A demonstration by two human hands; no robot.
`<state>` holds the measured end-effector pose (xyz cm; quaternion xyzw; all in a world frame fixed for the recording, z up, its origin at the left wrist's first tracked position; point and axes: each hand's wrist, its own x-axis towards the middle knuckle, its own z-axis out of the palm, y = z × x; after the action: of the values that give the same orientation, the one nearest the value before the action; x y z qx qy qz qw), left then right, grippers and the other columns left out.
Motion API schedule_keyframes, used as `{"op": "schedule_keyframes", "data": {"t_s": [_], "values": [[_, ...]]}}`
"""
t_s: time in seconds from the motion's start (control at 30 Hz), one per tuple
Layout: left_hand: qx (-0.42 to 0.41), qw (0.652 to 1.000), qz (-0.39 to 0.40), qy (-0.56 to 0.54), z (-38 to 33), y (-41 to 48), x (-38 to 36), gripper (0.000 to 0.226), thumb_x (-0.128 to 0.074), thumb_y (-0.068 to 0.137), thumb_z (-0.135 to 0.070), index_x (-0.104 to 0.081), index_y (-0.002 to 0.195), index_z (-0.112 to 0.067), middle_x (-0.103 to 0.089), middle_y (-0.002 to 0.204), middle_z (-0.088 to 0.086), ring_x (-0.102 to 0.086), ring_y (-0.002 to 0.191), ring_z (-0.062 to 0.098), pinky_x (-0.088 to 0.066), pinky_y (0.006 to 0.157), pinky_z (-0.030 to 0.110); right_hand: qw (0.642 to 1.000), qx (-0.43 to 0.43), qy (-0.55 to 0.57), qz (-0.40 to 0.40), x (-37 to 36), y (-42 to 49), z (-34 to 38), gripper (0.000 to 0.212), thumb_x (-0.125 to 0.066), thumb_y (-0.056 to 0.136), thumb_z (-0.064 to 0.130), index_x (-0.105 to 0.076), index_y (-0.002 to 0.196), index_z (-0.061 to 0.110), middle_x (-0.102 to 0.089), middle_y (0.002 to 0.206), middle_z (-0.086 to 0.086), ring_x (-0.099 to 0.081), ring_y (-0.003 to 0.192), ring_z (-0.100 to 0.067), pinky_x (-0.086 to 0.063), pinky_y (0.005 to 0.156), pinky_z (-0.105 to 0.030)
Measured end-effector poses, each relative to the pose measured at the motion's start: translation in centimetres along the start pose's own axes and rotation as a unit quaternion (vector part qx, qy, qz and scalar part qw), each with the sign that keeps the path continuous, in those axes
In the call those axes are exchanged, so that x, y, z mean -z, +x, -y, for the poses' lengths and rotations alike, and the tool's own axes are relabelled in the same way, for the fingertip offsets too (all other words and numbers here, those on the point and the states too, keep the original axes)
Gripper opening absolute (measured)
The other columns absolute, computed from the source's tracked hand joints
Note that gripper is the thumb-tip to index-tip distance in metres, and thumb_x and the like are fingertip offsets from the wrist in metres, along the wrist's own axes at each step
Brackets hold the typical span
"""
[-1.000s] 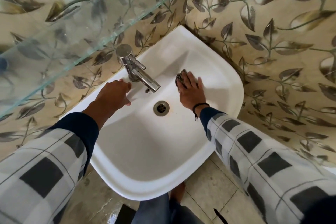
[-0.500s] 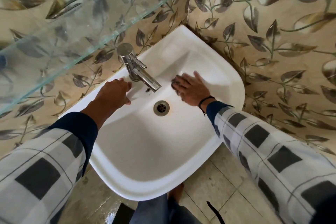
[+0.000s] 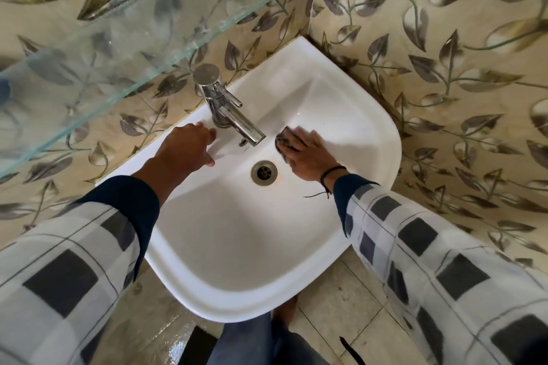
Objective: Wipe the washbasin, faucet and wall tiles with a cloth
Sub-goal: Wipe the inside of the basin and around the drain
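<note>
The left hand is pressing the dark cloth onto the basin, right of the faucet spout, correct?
No, it is the right hand pressing the dark cloth onto the basin, right of the faucet spout, as the head view shows. The left hand rests on the rim.

White washbasin (image 3: 237,246) in corner of leaf-patterned wall tiles (image 3: 444,68). Right hand (image 3: 308,154) flat inside bowl, right of drain (image 3: 264,172), straight fingers pressing dark cloth (image 3: 283,138) to basin wall, below and right of the spout tip. Left hand (image 3: 184,148) rests on ledge, fingertips just beside chrome faucet (image 3: 225,109) base. Glass shelf (image 3: 118,38) above.
</note>
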<state>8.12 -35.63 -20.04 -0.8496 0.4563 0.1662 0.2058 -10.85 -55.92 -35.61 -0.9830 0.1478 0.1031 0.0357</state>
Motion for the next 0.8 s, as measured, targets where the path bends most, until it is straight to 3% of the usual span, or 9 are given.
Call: {"op": "schedule_keyframes", "data": {"t_s": [0.07, 0.1, 0.2, 0.23, 0.33, 0.4, 0.53, 0.63, 0.8], "values": [[0.002, 1.000, 0.003, -0.006, 0.0, 0.0, -0.1, 0.071, -0.066, 0.085, -0.040, -0.036, 0.146, -0.021, -0.039, 0.147, 0.011, -0.047, 0.123, 0.030, -0.041, 0.092, 0.037, 0.994, 0.095, -0.051, 0.017, 0.6, 0.1, -1.6, 0.063, -0.049, 0.097, 0.041, -0.025, 0.155, 0.036, -0.011, 0.166, 0.004, -0.010, 0.152, -0.026, -0.012, 0.115, -0.059], [0.003, 1.000, 0.004, -0.010, 0.1, 0.0, -0.2, 0.072, -0.067, 0.085, -0.040, -0.035, 0.147, -0.022, -0.037, 0.148, 0.012, -0.046, 0.124, 0.031, -0.042, 0.093, 0.037, 0.994, 0.090, -0.057, -0.004, 0.9, 0.6, -2.5, 0.063, -0.052, 0.095, 0.041, -0.029, 0.154, 0.035, -0.015, 0.166, 0.004, -0.015, 0.151, -0.027, -0.011, 0.115, -0.060], [0.008, 1.000, 0.005, -0.025, 0.2, 0.2, -0.5, 0.074, -0.068, 0.084, -0.040, -0.033, 0.148, -0.024, -0.033, 0.151, 0.011, -0.044, 0.125, 0.032, -0.042, 0.094, 0.037, 0.993, -0.080, 0.004, -0.085, 0.3, 0.6, -1.5, 0.055, -0.049, 0.096, 0.029, -0.039, 0.151, 0.029, -0.022, 0.164, 0.000, -0.013, 0.152, -0.029, -0.004, 0.118, -0.057], [0.011, 0.999, 0.005, -0.030, 0.3, 0.2, -0.6, 0.075, -0.068, 0.084, -0.040, -0.032, 0.148, -0.024, -0.032, 0.152, 0.011, -0.044, 0.127, 0.032, -0.041, 0.095, 0.037, 0.992, -0.088, 0.020, -0.086, -0.5, 0.4, 0.0, 0.055, -0.047, 0.097, 0.028, -0.037, 0.152, 0.028, -0.019, 0.165, -0.002, -0.009, 0.153, -0.030, -0.005, 0.119, -0.056], [0.016, 0.999, 0.005, -0.040, 0.4, 0.4, -0.8, 0.076, -0.067, 0.084, -0.041, -0.031, 0.149, -0.026, -0.027, 0.155, 0.009, -0.042, 0.129, 0.031, -0.039, 0.098, 0.038, 0.998, 0.064, -0.019, -0.017, -1.3, -0.9, 0.3, 0.058, -0.042, 0.099, 0.035, -0.029, 0.155, 0.031, -0.016, 0.166, 0.002, -0.011, 0.153, -0.027, -0.013, 0.117, -0.058], [0.014, 0.999, 0.001, -0.041, 0.5, 0.4, -1.0, 0.076, -0.068, 0.083, -0.041, -0.032, 0.148, -0.027, -0.027, 0.155, 0.009, -0.042, 0.129, 0.031, -0.040, 0.098, 0.038, 0.987, 0.120, -0.097, -0.041, 0.5, 0.0, -2.8, 0.060, -0.044, 0.096, 0.042, -0.031, 0.154, 0.032, -0.023, 0.164, 0.002, -0.021, 0.149, -0.028, -0.015, 0.115, -0.060], [0.014, 0.999, 0.000, -0.044, 0.5, 0.5, -0.9, 0.074, -0.070, 0.082, -0.040, -0.035, 0.147, -0.026, -0.033, 0.153, 0.010, -0.045, 0.126, 0.031, -0.042, 0.095, 0.037, 0.981, -0.052, -0.125, -0.137, 1.9, 0.7, -4.8, 0.056, -0.040, 0.101, 0.032, -0.028, 0.156, 0.024, -0.018, 0.165, -0.002, -0.012, 0.152, -0.030, 0.010, 0.120, -0.054], [0.015, 0.999, -0.007, -0.045, 0.7, 0.5, -1.0, 0.074, -0.070, 0.082, -0.040, -0.037, 0.146, -0.027, -0.038, 0.149, 0.010, -0.047, 0.123, 0.032, -0.043, 0.092, 0.038, 0.970, -0.148, -0.076, -0.178, 0.4, 1.1, -2.2, 0.062, -0.042, 0.099, 0.023, -0.022, 0.158, 0.020, -0.008, 0.167, -0.006, -0.003, 0.154, -0.029, 0.006, 0.121, -0.055], [-0.001, 0.999, -0.018, -0.044, 0.6, 0.5, -0.9, 0.069, -0.070, 0.081, -0.040, -0.042, 0.143, -0.024, -0.048, 0.137, 0.010, -0.050, 0.117, 0.031, -0.043, 0.086, 0.037, 0.950, -0.224, -0.035, -0.216, 2.0, 1.3, -2.9, 0.064, -0.042, 0.100, 0.015, -0.014, 0.159, 0.018, -0.007, 0.167, -0.006, -0.005, 0.154, -0.028, -0.001, 0.122, -0.053]]}}
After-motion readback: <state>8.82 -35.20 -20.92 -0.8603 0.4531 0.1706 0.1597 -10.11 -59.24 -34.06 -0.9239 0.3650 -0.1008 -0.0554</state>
